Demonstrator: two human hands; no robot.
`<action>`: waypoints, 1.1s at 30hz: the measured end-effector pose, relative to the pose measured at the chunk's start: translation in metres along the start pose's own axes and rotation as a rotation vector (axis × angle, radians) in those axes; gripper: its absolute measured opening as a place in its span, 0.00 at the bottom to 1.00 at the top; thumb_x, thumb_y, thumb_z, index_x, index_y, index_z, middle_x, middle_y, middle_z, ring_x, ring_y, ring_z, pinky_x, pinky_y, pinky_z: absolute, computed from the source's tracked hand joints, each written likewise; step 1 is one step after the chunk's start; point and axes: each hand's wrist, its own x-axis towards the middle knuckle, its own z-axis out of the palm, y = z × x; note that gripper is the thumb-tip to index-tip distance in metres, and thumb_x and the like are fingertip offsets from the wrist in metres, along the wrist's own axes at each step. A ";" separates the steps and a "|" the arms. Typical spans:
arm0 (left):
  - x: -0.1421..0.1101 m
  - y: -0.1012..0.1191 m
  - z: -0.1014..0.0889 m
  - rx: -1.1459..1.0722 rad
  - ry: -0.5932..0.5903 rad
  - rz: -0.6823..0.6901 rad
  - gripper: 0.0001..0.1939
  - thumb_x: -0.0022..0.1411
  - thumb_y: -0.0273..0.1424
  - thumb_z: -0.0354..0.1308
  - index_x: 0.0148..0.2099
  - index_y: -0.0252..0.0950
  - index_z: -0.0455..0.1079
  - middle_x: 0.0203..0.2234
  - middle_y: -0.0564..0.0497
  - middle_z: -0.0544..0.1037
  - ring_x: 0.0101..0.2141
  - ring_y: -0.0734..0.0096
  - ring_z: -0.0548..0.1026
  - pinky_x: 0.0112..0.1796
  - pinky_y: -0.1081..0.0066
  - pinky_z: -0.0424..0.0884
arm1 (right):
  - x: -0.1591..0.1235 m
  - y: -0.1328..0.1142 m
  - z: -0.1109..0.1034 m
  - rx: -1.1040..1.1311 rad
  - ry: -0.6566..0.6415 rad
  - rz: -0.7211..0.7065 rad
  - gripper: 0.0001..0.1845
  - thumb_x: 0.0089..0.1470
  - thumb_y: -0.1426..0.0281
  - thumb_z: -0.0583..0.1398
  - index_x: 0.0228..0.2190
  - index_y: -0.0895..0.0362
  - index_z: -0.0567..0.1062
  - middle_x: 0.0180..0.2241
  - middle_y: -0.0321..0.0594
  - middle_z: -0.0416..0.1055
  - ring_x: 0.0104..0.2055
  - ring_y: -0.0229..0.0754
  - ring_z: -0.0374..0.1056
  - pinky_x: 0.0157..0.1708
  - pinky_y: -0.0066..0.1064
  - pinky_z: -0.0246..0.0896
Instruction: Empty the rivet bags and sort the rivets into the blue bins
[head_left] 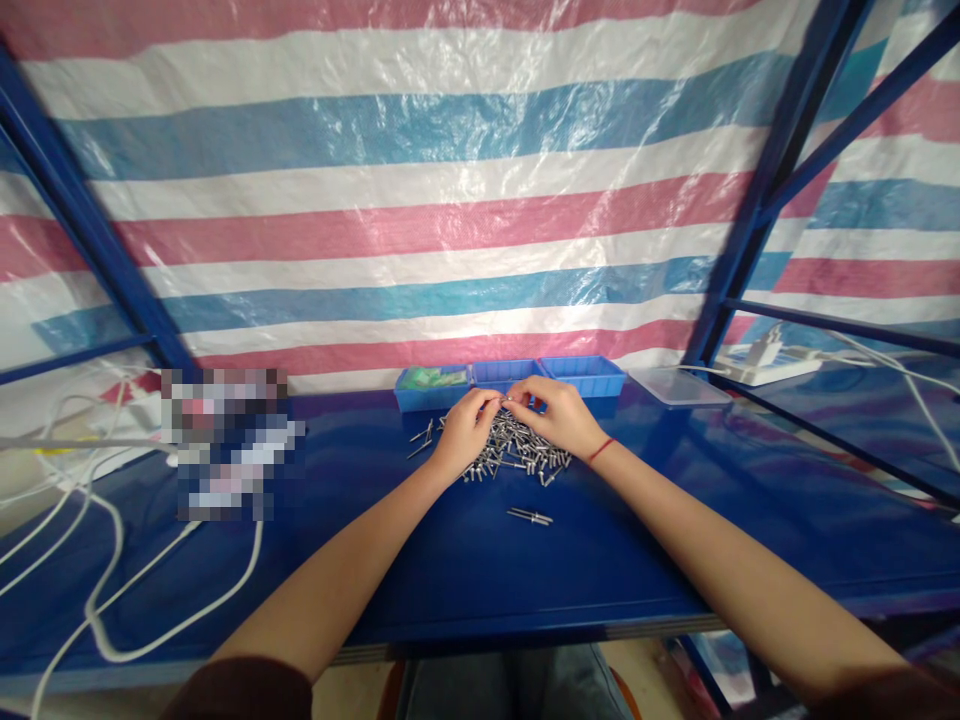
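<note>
Above a heap of silver blind rivets (pixel 517 445), my left hand (pixel 471 430) and my right hand (pixel 556 412) come together, fingertips almost touching. Both hands are closed in a pinch around a small metal piece, apparently one blind rivet, mostly covered by the fingers. A red string circles my right wrist. Two or so rivets (pixel 530 516) lie side by side, apart from the heap and closer to me. A few more loose rivets (pixel 421 438) are scattered just left of the heap.
Behind my hands stand three blue bins: the left bin (pixel 433 400) contains green-and-white packaging, beside a middle bin (pixel 506 372) and a right bin (pixel 585 378). A clear flat lid (pixel 679 387) lies right. White cables (pixel 112 560) cross the blue table (pixel 450 580) at left; a power strip (pixel 772 363) sits right.
</note>
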 end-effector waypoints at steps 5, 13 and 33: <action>0.002 0.000 -0.002 0.041 0.043 -0.058 0.13 0.67 0.33 0.47 0.49 0.36 0.68 0.40 0.47 0.77 0.39 0.68 0.75 0.43 0.68 0.70 | 0.007 0.010 0.005 -0.111 0.027 0.156 0.16 0.58 0.61 0.54 0.22 0.56 0.68 0.22 0.37 0.67 0.25 0.37 0.62 0.28 0.29 0.55; 0.003 -0.021 -0.016 0.301 -0.065 -0.017 0.13 0.66 0.30 0.47 0.48 0.36 0.69 0.39 0.46 0.76 0.41 0.65 0.73 0.47 0.63 0.68 | 0.044 0.079 0.027 -0.401 0.059 0.481 0.13 0.55 0.61 0.56 0.29 0.58 0.73 0.29 0.47 0.74 0.31 0.44 0.68 0.31 0.32 0.57; 0.002 -0.038 -0.026 0.467 -0.433 -0.030 0.08 0.58 0.34 0.56 0.36 0.42 0.77 0.32 0.50 0.76 0.35 0.67 0.74 0.40 0.69 0.68 | -0.002 0.015 0.007 -0.085 -0.280 0.158 0.07 0.49 0.75 0.55 0.24 0.57 0.72 0.23 0.36 0.70 0.25 0.36 0.63 0.28 0.28 0.53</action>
